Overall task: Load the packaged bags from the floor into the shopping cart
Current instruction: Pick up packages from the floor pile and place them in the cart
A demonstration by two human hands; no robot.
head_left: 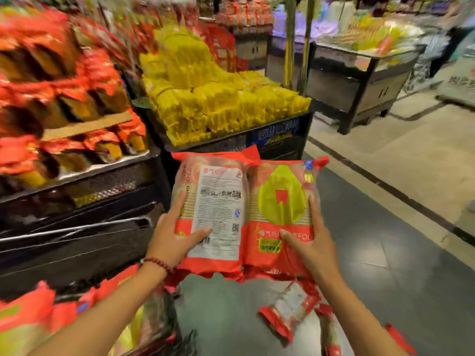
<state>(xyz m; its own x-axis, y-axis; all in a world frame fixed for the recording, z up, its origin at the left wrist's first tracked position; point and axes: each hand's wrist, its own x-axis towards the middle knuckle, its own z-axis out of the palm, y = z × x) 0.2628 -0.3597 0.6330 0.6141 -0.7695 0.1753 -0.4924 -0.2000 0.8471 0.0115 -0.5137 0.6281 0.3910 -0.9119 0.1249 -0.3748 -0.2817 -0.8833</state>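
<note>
I hold two red packaged bags side by side at chest height. My left hand [174, 235] grips the left bag [218, 201], whose white label side faces me, thumb on top. My right hand [312, 242] grips the right bag [282, 199], which shows a yellow-green leaf print. More red bags [290, 312] lie on the dark floor below, near my right forearm. At the lower left, the shopping cart [159, 322] holds several red bags [30, 314]; its frame is blurred.
A shelf unit [77, 176] with red and brown packs stands at the left. A black display bin [277, 140] of yellow packs stands straight ahead. A dark wooden display table [365, 93] is at the back right. Grey and beige floor [385, 240] stretches to the right.
</note>
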